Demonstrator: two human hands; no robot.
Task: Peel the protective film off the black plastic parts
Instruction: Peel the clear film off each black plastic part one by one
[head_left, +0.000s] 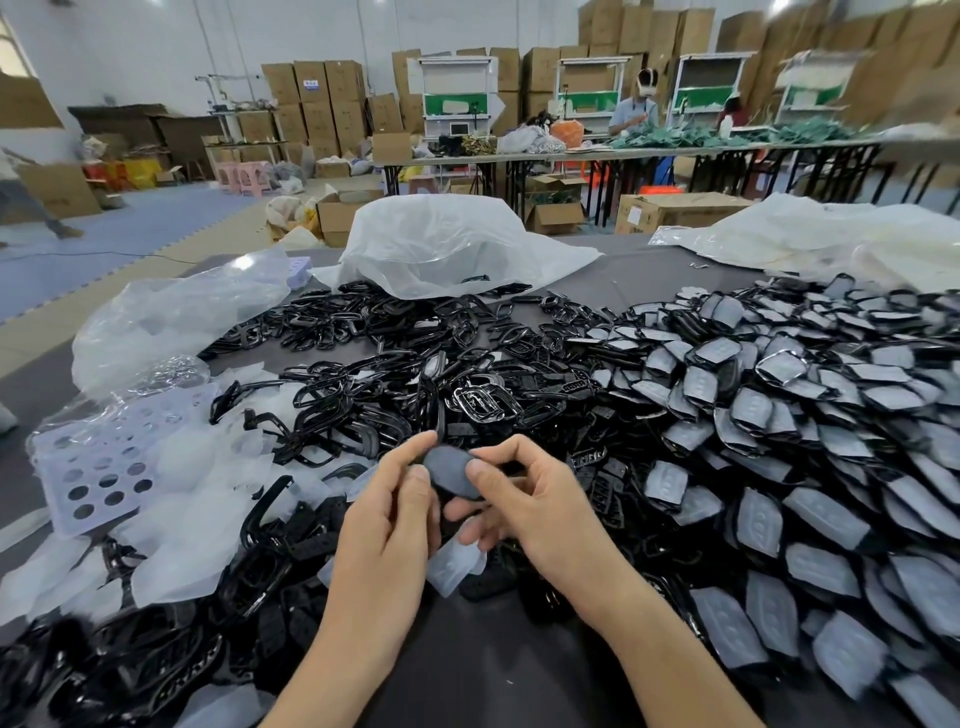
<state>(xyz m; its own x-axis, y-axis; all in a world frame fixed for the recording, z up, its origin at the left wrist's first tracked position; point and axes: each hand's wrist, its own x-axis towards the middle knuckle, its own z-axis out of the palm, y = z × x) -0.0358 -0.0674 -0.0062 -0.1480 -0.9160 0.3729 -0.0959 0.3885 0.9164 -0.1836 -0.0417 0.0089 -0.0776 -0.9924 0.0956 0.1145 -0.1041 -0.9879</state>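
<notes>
The black plastic part (451, 470), its face covered in grey film, is held above the dark bench (493, 675) between both hands. The left hand (389, 514) has its grip clamped on the part's left edge, and the right hand (524, 499) pinches the right edge. A loose clear film (454, 566) shows just beneath the fingers. A heap of film-covered parts (779, 415) lies to the right, bare black frames (389, 364) behind and peeled films (176, 551) to the left.

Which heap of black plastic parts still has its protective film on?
The heap on the right: each part shows a pale grey film face. The middle heap is bare glossy black.
</notes>
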